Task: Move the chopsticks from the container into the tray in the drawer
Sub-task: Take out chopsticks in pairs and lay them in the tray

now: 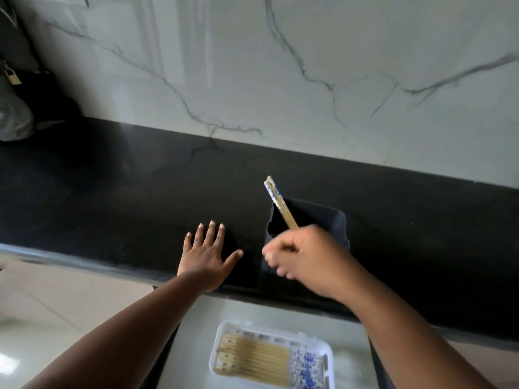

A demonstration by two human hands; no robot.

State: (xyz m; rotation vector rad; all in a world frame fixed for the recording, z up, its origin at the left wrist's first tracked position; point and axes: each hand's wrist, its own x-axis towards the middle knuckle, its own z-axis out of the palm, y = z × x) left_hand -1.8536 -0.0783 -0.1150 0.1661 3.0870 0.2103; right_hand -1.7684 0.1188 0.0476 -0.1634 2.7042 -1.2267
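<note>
Right hand (pixel 306 256) closed around a pair of chopsticks (pixel 279 202), gripping the plain bamboo ends; blue-and-white patterned ends angled up and to the left, above the rim of the dark square container (pixel 337 220). Hand blurred, exact finger placement unclear. Container standing on the black countertop (pixel 126 192), near the front edge, partly hidden behind the right hand. Contents of the container too dark to tell.

Left hand (pixel 206 256) flat on the countertop, palm down, fingers spread, holding nothing, just left of the container without touching it.

Below the counter edge, open drawer (pixel 196 332) with pale interior. White plastic tray (pixel 327 357) lying in the drawer, slotted rim along the far side. More chopsticks in tray (pixel 252 360) lying side by side lengthwise, bamboo ends to the left, blue-patterned ends to the right.

White marble-look wall (pixel 280 66) with grey veins behind the counter. Dark bag with small brass padlock (pixel 12 77) at far left on the counter. Pale floor tiles lower left.
</note>
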